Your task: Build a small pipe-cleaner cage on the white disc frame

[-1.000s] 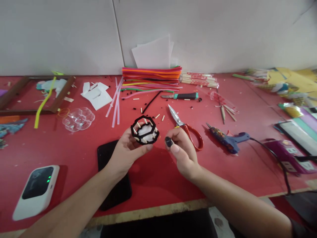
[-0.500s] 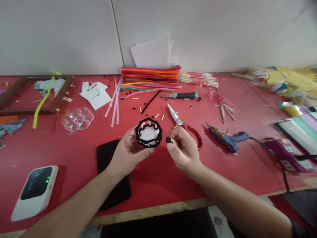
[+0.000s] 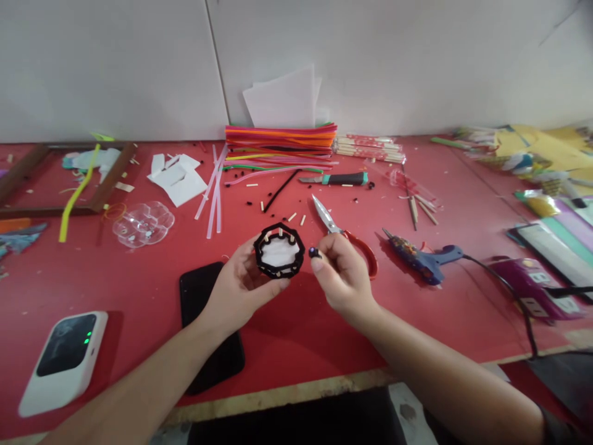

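Observation:
My left hand (image 3: 245,281) grips a small black octagonal frame (image 3: 279,270) with short pale posts and a white base, thumb along its near rim. Just to its right, my right hand (image 3: 340,272) pinches a small black piece (image 3: 314,253) between thumb and fingertips, apart from the frame. Red-handled scissors (image 3: 365,250) lie partly behind my right hand, blades pointing away. A black phone (image 3: 215,364) lies partly under my left wrist. Beyond the frame are small pale stick pieces (image 3: 291,217) and a black strip (image 3: 282,190).
A blue glue gun (image 3: 428,262) and purple box (image 3: 532,287) lie right. Behind are a green-black cutter (image 3: 345,178), colourful pipe cleaners (image 3: 280,139) and wrapped sticks (image 3: 370,148). A white device (image 3: 65,361), clear flower-shaped tray (image 3: 143,224) and wooden frame (image 3: 104,185) are left.
The small black piece has turned in my right fingertips. My left hand has tilted the octagonal frame slightly. The whole view has shifted a little.

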`<state>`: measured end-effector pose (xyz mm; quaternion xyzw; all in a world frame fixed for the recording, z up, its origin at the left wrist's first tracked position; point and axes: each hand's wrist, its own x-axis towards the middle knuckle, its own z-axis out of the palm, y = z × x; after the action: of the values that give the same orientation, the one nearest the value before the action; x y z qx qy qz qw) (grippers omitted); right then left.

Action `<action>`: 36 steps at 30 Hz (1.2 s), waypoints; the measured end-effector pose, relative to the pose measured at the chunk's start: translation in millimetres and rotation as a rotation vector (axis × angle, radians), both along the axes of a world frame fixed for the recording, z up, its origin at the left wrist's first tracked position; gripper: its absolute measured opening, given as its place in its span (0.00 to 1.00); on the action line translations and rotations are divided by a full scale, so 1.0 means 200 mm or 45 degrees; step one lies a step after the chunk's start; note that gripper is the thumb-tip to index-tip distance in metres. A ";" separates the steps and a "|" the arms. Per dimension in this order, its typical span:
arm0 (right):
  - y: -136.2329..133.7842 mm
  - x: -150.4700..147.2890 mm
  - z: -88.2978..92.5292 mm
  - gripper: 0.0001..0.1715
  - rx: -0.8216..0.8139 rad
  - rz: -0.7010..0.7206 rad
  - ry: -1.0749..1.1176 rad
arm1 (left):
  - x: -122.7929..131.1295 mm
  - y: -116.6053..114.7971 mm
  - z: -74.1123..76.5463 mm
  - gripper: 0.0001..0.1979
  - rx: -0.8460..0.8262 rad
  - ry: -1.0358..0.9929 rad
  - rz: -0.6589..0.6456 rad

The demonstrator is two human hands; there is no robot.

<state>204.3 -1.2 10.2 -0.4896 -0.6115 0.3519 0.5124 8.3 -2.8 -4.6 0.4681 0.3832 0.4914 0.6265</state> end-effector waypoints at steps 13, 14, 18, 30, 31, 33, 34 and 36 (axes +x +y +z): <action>0.05 0.00 -0.03 0.18 -0.203 -0.064 0.284 | 0.00 0.01 0.00 0.36 -0.003 0.024 -0.006; 0.06 0.00 -0.04 0.19 -0.255 -0.024 0.332 | 0.00 0.01 0.00 0.35 -0.007 0.018 -0.016; 0.07 0.01 -0.07 0.20 -0.315 0.112 0.326 | 0.00 0.00 -0.01 0.33 0.002 0.006 -0.052; 0.05 0.02 -0.03 0.10 -0.071 0.170 0.064 | -0.02 0.00 0.00 0.27 0.023 0.050 -0.075; 0.05 0.02 -0.03 0.10 -0.068 0.174 0.048 | -0.02 0.00 0.00 0.29 0.026 0.036 -0.064; 0.05 0.02 -0.03 0.09 -0.045 0.198 0.024 | -0.02 -0.01 0.00 0.34 0.022 0.017 -0.043; 0.05 0.01 -0.03 0.08 -0.024 0.216 0.020 | -0.02 -0.01 0.00 0.36 0.017 0.011 -0.040; 0.05 0.01 -0.03 0.06 0.022 0.246 0.017 | -0.02 -0.01 0.00 0.36 0.028 -0.016 -0.050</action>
<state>206.0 8.7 5.1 -0.4215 -0.6554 0.3978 0.4843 5.1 -5.2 -4.5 0.4794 0.3646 0.4861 0.6332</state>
